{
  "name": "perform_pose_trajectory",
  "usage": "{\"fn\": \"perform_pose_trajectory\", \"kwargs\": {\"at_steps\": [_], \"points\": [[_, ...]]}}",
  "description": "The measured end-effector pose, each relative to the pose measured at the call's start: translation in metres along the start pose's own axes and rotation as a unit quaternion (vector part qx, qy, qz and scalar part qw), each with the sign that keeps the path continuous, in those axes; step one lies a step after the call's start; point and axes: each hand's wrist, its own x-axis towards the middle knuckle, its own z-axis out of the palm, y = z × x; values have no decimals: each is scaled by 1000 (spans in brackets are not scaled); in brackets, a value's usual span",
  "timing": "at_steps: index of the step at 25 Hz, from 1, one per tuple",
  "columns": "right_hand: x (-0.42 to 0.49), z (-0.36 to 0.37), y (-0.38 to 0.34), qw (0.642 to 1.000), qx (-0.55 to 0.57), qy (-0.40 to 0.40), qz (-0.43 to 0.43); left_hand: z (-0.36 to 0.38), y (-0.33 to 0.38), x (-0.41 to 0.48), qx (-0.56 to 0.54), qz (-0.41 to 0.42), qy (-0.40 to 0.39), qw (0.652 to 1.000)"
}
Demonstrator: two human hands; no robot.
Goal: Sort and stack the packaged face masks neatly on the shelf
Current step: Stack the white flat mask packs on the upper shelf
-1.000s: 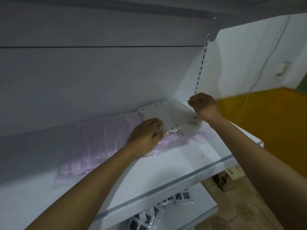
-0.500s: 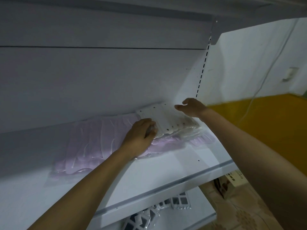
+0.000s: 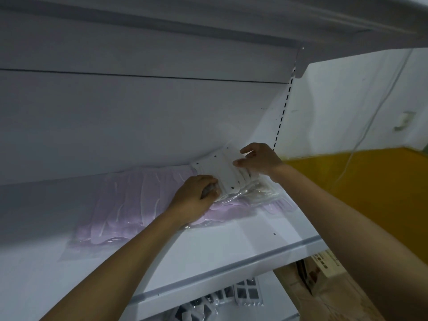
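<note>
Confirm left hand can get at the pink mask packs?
Probably yes: the left hand lies right over the pink mask packs, nothing between, though it grips the white pack and must release first.

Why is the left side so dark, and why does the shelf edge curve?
Head view: the shelf is shadowed at left, brighter rightward; the wide lens bows its front edge; glare streaks the lilac mask packs; the right hand on the white mask pack looks blurred.

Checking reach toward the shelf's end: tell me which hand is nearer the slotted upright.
Right. The right hand is beside the foot of the slotted upright; the left hand grips the white mask pack farther left.
</note>
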Motion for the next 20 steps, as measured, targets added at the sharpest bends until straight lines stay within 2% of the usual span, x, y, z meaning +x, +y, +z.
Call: {"fn": "perform_pose_trajectory", "kwargs": {"at_steps": [4,7,9,10,13,15,18,19,20], "points": [[0,13,-6,1000,0,-10,2,-1,0,-1,-7,-11,0,1000],[2,26,-11,995,-80,-50,32,0,-4,-1,-2,-2,-6,1000],[-3,28,-17,997,-56,-32,36,1,-4,-1,-20,-19,13,1000],[-5,26,-21,999,-9,-1,33,-1,-5,-1,-52,-54,47,996],[-18,25,-34,978,188,94,-5,-16,-1,6,-205,-185,172,946],[-32,32,-47,952,287,103,-31,-36,3,15,-301,-216,209,905],[-49,54,-64,950,303,28,-69,-71,2,24,-481,-264,161,820],[-52,64,-69,957,279,-7,-80,-82,1,20,-512,-272,139,803],[-54,72,-74,959,269,-33,-83,-90,-3,16,-516,-277,129,800]]}}
